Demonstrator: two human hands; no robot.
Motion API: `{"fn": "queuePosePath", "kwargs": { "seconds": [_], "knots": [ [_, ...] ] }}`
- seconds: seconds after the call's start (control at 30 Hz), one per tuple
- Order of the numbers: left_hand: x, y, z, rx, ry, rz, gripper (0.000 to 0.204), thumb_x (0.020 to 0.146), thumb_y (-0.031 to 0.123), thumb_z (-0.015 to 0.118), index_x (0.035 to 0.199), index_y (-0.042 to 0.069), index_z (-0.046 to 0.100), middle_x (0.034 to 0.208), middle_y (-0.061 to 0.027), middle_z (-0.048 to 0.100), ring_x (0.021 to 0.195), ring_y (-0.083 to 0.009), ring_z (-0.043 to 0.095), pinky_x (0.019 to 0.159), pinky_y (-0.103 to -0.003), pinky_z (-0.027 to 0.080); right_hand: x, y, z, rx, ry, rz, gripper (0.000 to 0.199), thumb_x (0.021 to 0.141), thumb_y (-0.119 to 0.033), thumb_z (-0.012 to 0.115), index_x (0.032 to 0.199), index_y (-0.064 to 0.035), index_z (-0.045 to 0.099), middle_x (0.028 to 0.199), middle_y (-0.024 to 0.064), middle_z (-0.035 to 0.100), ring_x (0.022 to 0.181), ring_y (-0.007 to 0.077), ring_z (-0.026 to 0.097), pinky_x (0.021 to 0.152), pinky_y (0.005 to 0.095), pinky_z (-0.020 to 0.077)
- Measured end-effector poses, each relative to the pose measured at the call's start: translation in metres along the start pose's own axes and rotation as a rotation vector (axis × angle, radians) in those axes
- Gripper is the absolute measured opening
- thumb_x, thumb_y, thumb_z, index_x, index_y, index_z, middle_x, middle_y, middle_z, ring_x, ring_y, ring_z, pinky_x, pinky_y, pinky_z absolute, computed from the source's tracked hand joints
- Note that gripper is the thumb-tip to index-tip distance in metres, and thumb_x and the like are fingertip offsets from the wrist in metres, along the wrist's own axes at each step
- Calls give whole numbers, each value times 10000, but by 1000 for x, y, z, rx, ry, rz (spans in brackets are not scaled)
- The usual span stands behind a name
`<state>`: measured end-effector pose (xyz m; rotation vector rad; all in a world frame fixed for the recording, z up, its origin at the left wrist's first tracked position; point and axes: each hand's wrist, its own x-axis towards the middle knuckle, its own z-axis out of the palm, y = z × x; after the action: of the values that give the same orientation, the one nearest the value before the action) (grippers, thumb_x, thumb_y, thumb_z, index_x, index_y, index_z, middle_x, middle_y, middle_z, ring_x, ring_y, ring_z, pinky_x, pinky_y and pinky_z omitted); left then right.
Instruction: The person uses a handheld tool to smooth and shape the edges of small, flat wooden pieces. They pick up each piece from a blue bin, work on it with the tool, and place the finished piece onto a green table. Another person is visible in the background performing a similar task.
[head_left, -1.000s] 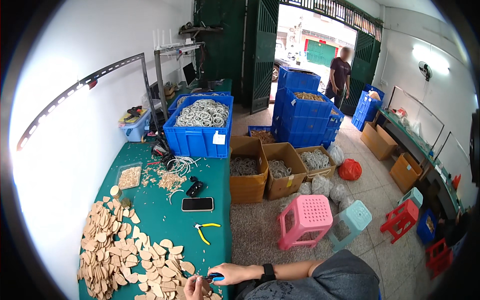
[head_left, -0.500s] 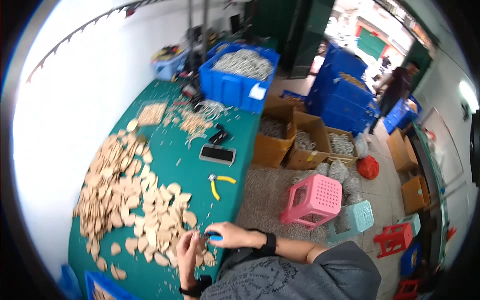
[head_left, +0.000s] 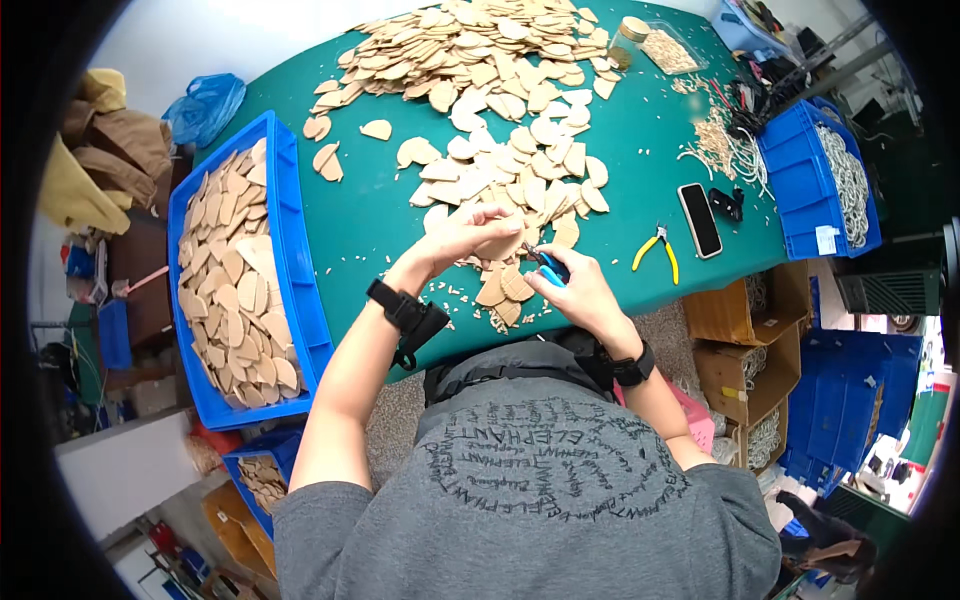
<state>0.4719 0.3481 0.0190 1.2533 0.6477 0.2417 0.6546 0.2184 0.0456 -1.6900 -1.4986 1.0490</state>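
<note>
A tan half-round piece (head_left: 505, 244) is pinched in the grip of the left hand (head_left: 462, 236), above the near middle of the green tabletop (head_left: 625, 215); the right hand (head_left: 590, 292) has its grip wrapped round blue-handled pliers (head_left: 549, 270), whose tips seem to meet the piece, though fingers partly hide this. Beyond lies a far heap of similar pieces (head_left: 470, 48); rightward, yellow-handled nippers (head_left: 645, 252) and a phone (head_left: 700, 221); leftward, a filled blue crate (head_left: 305, 285)

Ahead of me, a green table (head_left: 370, 225) stands against a white wall (head_left: 270, 40). Speckled grey floor (head_left: 393, 420) shows below. At my right, part of a pink stool (head_left: 700, 425); farther right, a bright open doorway (head_left: 927, 390).
</note>
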Motion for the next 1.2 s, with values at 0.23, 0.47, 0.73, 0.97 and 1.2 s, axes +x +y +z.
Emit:
{"fn": "queuePosePath", "kwargs": {
  "seconds": [0.23,0.47,0.73,0.97,1.2],
  "knots": [
    [4,-4,-16,-18,232,-151,262,908,379,581,1026,145,590,943,21,681,783,-36,620,563,-185,469,16,-6,2,14,-72,-13,418,793,-288,691,1069,18,620,861,159,657,762,215,641,715,312,504],
    [-54,11,29,-136,419,106,276,918,282,576,1072,54,596,925,-86,678,656,-112,625,483,-186,420,17,58,-32,48,178,-60,311,794,-224,714,1008,-16,624,845,45,638,729,86,574,645,255,485],
    [-75,-4,49,-177,607,-48,260,917,229,572,1095,41,588,907,-91,683,687,-113,634,485,-180,434,53,249,-190,-827,567,560,604,692,-313,755,1172,-21,533,1203,181,499,1157,359,450,966,427,419],
    [-69,-4,69,-181,682,-74,274,917,234,579,1091,22,583,900,-100,679,684,-120,636,488,-192,442,63,301,-230,-712,446,551,727,599,-341,831,1205,-64,540,1217,152,513,1157,341,462,969,413,421],
    [-52,-3,86,-146,653,-80,273,920,244,574,1087,28,586,922,-91,685,688,-107,634,495,-191,437,58,303,-235,-672,448,496,775,547,-373,855,1191,-68,548,1191,154,532,1144,338,471,959,416,428]
  ]
}}
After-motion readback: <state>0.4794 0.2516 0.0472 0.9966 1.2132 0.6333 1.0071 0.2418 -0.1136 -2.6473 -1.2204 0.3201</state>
